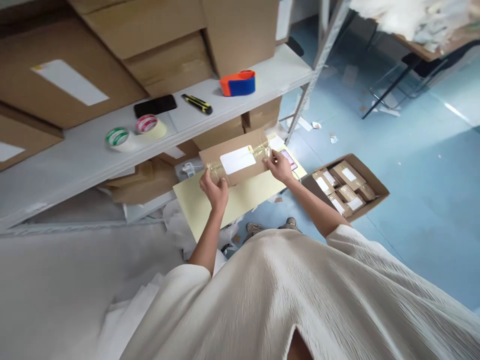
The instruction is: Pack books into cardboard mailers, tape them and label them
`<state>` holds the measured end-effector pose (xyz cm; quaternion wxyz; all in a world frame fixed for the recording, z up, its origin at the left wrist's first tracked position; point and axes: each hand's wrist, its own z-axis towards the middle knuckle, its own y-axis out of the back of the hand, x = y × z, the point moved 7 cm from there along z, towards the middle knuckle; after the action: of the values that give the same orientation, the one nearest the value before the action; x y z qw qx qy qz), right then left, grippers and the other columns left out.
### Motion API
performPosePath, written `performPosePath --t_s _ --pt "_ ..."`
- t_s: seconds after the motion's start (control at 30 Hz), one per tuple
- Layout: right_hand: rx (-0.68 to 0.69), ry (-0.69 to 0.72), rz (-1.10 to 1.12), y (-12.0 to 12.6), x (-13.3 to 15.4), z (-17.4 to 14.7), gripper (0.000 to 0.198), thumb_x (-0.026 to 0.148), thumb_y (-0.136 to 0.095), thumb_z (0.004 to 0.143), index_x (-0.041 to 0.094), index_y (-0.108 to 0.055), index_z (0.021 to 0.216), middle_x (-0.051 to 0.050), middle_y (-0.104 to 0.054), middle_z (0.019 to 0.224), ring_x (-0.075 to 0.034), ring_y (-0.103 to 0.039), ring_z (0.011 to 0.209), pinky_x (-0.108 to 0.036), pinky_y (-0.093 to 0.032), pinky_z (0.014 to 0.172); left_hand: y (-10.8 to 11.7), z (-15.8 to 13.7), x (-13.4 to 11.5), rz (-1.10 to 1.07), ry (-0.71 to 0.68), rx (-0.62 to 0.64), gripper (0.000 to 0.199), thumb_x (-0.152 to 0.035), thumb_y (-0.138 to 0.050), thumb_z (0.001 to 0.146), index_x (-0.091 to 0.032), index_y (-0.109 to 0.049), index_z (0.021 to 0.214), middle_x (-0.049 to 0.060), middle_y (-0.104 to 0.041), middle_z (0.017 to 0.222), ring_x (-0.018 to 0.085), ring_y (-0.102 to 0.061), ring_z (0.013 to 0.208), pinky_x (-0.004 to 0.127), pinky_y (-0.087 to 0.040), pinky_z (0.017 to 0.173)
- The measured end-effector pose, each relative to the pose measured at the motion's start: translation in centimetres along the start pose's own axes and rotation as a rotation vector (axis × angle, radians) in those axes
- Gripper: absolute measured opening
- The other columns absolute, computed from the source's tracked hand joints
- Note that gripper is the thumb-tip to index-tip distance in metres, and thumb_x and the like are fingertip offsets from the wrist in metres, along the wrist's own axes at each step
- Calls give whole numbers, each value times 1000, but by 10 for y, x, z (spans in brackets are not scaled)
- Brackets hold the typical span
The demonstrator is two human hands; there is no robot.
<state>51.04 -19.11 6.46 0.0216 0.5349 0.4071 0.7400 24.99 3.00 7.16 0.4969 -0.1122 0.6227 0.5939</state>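
Observation:
Both of my hands grip a taped brown cardboard box [238, 175] by its two ends. It bears a white label and strips of clear tape, and is held over a pale yellow board [198, 205]. My left hand [214, 191] is closed on the left end, thumb on the near face. At the right end, my right hand [278, 166] is closed with its thumb on the taped top. Just beyond the right hand lies a phone with a lit screen [288, 159]. Whether the box rests on the board I cannot tell.
A metal shelf [270, 75] carries large cartons [71, 75], tape rolls [119, 138], a black phone [155, 106], a utility knife [197, 104] and an orange-blue strap [238, 84]. On the blue floor, an open carton [369, 202] holds several labelled small boxes. Paper scraps lie about.

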Motion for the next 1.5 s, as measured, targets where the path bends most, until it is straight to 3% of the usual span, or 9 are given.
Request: performPosePath --t_s 0.17,0.3,0.43,0.67,0.83,1.0,1.23,1.37,1.5 --pt "-205 -32 36 83 -48 -16 74 77 -59 106 25 -66 159 -17 -76 128 -37 -70 116 -53 -60 105 -59 1 -72 -54 -140 150 75 -31 -70 101 -24 -44 170 21 -50 173 39 -39 169 58 -30 142" --pt "-315 -89 41 154 -99 -40 76 78 -56 108 25 -64 162 -16 -75 131 -36 -68 121 -53 -59 109 -120 -19 -129 -106 -221 285 80 -39 -73 102 -25 -40 174 20 -46 178 38 -37 172 54 -29 143" --pt "-404 -131 49 223 -160 -62 76 80 -56 108 26 -64 162 -16 -75 135 -36 -68 126 -53 -58 112 -185 -43 -189 -124 -305 388 79 -33 -72 101 -26 -43 174 17 -50 176 35 -40 170 52 -31 143" --pt "-473 -266 66 336 -280 -94 69 75 -56 108 25 -70 153 -17 -77 141 -36 -70 127 -57 -58 114 -323 -90 -293 -179 -369 592 82 -23 -71 96 -30 -46 174 12 -53 176 34 -43 169 54 -32 144" --pt "-492 -447 72 386 -369 -124 68 71 -62 103 22 -72 149 -18 -78 144 -39 -72 127 -59 -58 114 -433 -135 -330 -213 -312 754 80 -23 -72 94 -28 -50 171 11 -55 175 35 -43 170 54 -32 144" --pt "-529 -673 70 389 -460 -165 71 68 -70 95 17 -72 145 -22 -79 142 -42 -74 127 -62 -58 114 -535 -173 -325 -182 -193 957 77 -24 -71 91 -26 -54 166 12 -60 171 36 -54 161 53 -40 139" --pt "-585 -931 111 342 -567 -216 57 58 -77 86 18 -71 127 -18 -81 128 -36 -75 121 -57 -60 110 -665 -209 -284 -131 -143 1148 68 -13 -68 83 -22 -64 150 13 -68 160 34 -62 150 50 -46 134" --pt "-583 -1093 107 309 -612 -234 51 51 -83 80 21 -67 117 -16 -81 123 -34 -75 116 -49 -62 104 -721 -226 -256 -115 -155 1176 60 -13 -69 79 -22 -70 138 14 -69 153 33 -60 151 50 -44 134" --pt "-506 -1185 137 268 -644 -236 46 49 -84 77 25 -60 109 -14 -80 119 -33 -75 112 -44 -61 100 -760 -231 -224 -73 -198 1191 55 -16 -70 79 -27 -74 133 12 -66 151 33 -61 149 54 -47 132"
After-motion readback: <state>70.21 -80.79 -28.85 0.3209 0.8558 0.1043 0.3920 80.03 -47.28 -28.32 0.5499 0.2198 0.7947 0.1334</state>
